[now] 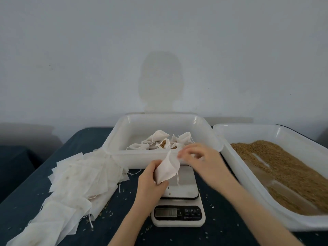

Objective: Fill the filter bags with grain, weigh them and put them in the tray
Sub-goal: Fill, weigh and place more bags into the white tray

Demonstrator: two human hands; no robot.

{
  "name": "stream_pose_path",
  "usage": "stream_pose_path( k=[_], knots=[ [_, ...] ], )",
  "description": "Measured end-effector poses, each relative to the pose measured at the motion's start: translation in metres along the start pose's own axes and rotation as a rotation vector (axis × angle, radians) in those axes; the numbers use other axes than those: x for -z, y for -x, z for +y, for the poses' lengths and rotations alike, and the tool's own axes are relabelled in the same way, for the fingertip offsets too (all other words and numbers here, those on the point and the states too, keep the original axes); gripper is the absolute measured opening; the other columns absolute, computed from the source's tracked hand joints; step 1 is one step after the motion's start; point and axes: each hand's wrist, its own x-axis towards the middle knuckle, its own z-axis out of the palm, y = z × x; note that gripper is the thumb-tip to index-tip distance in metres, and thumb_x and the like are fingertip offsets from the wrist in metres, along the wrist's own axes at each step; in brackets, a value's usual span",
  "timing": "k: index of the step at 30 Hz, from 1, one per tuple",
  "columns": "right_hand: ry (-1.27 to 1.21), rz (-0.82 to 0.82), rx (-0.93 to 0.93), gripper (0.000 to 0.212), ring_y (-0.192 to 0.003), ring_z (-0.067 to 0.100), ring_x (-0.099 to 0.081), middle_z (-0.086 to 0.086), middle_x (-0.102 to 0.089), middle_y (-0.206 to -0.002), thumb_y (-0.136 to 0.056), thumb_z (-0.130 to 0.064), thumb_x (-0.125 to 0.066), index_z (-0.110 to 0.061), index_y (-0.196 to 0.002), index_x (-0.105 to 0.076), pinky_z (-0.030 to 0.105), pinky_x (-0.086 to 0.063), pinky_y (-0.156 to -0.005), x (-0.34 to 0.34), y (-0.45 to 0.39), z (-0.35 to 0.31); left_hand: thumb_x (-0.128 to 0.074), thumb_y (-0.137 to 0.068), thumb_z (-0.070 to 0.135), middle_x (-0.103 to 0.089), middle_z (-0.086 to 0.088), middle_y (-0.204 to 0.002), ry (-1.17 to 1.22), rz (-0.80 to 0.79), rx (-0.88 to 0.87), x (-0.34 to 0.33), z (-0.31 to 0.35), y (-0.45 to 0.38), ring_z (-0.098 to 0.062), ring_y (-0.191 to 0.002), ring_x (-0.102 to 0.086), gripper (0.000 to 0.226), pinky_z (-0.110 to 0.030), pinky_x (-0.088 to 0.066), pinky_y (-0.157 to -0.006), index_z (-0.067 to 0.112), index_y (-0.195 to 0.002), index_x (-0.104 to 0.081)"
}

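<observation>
My left hand grips a white filter bag by its lower part, just above the steel plate of the kitchen scale. My right hand pinches the bag's top edge with curled fingers. A drawstring hangs from the bag over the scale. Behind the hands stands a white tray that holds several filled filter bags. At the right, a second white tray holds brown grain.
A long stack of empty filter bags lies on the dark blue table at the left. Loose grains are scattered over the cloth around the scale. A pale wall rises behind the trays.
</observation>
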Motion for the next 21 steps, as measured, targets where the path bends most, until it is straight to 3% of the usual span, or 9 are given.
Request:
stream_pose_path(
  k=[3, 6, 7, 9, 11, 12, 16, 19, 21],
  knots=[
    [0.132, 0.137, -0.033, 0.018, -0.067, 0.014, -0.057, -0.006, -0.07, -0.078, -0.086, -0.042, -0.06, -0.038, -0.072, -0.07, 0.027, -0.046, -0.068, 0.058, -0.003, 0.007, -0.074, -0.077, 0.014, -0.058, 0.031, -0.101, -0.019, -0.011, 0.008, 0.0, 0.001, 0.0, 0.008, -0.097, -0.055, 0.045, -0.004, -0.044, -0.074, 0.044, -0.1, -0.051],
    [0.507, 0.272, -0.14, 0.016, -0.066, 0.005, -0.058, -0.018, -0.066, -0.077, -0.087, -0.043, -0.057, -0.038, -0.073, -0.065, 0.027, -0.046, -0.059, 0.121, 0.0, 0.037, -0.074, -0.077, 0.013, -0.057, 0.033, -0.101, -0.017, -0.013, 0.031, -0.001, 0.0, 0.0, 0.011, -0.097, -0.054, 0.046, -0.002, -0.043, -0.073, 0.046, -0.099, -0.051],
    [0.678, 0.213, -0.216, 0.016, -0.072, 0.005, -0.059, -0.018, -0.064, -0.081, -0.089, -0.042, -0.056, -0.038, -0.075, -0.063, 0.026, -0.045, -0.06, 0.139, 0.002, 0.052, -0.074, -0.077, 0.013, -0.056, 0.034, -0.101, -0.017, -0.013, 0.038, -0.001, 0.0, 0.0, 0.012, -0.097, -0.053, 0.046, -0.001, -0.042, -0.073, 0.046, -0.099, -0.051],
    [0.938, -0.108, -0.433, 0.017, -0.083, 0.008, -0.061, -0.011, -0.065, -0.092, -0.092, -0.047, -0.054, -0.033, -0.086, -0.062, 0.022, -0.046, -0.063, 0.167, 0.01, 0.088, -0.075, -0.076, 0.014, -0.057, 0.034, -0.1, -0.018, -0.01, 0.051, -0.002, -0.001, 0.0, 0.014, -0.098, -0.051, 0.047, 0.0, -0.041, -0.072, 0.046, -0.098, -0.05],
    [1.032, -0.485, -0.596, 0.031, -0.092, 0.006, -0.061, -0.01, -0.063, -0.104, -0.091, -0.057, -0.051, -0.029, -0.101, -0.058, 0.018, -0.049, -0.075, 0.182, 0.026, 0.118, -0.076, -0.076, 0.015, -0.06, 0.028, -0.098, -0.015, -0.005, 0.073, -0.003, -0.002, 0.0, 0.014, -0.098, -0.051, 0.046, 0.0, -0.042, -0.071, 0.046, -0.099, -0.05],
    [1.012, -0.581, -0.65, 0.033, -0.096, 0.003, -0.059, -0.012, -0.06, -0.109, -0.09, -0.058, -0.053, -0.031, -0.107, -0.052, 0.017, -0.049, -0.08, 0.185, 0.033, 0.126, -0.076, -0.076, 0.016, -0.06, 0.026, -0.098, -0.013, -0.001, 0.084, -0.003, -0.002, 0.001, 0.014, -0.098, -0.051, 0.046, 0.0, -0.042, -0.07, 0.046, -0.099, -0.05],
    [0.941, -0.595, -0.641, 0.037, -0.096, 0.003, -0.057, -0.013, -0.057, -0.111, -0.086, -0.038, -0.066, -0.029, -0.117, -0.048, 0.019, -0.05, -0.084, 0.189, 0.041, 0.145, -0.076, -0.076, 0.016, -0.06, 0.025, -0.097, 0.005, 0.023, 0.106, -0.003, -0.001, 0.001, 0.012, -0.096, -0.053, 0.043, -0.003, -0.044, -0.07, 0.044, -0.099, -0.052],
    [0.938, -0.548, -0.609, 0.01, -0.077, 0.001, -0.055, -0.01, -0.061, -0.094, -0.09, -0.033, -0.06, -0.027, -0.097, -0.056, 0.016, -0.046, -0.068, 0.185, 0.037, 0.147, -0.076, -0.077, 0.019, -0.061, 0.023, -0.098, 0.009, 0.024, 0.126, -0.001, -0.001, 0.002, 0.011, -0.094, -0.054, 0.041, -0.008, -0.045, -0.069, 0.043, -0.1, -0.052],
    [0.982, -0.477, -0.535, 0.01, -0.068, 0.004, -0.053, -0.006, -0.06, -0.081, -0.091, -0.036, -0.058, -0.029, -0.084, -0.057, 0.02, -0.044, -0.066, 0.188, 0.034, 0.145, -0.075, -0.078, 0.02, -0.061, 0.02, -0.099, 0.015, 0.028, 0.144, -0.001, -0.001, 0.002, 0.008, -0.094, -0.055, 0.04, -0.011, -0.045, -0.071, 0.042, -0.101, -0.052]
  ],
)
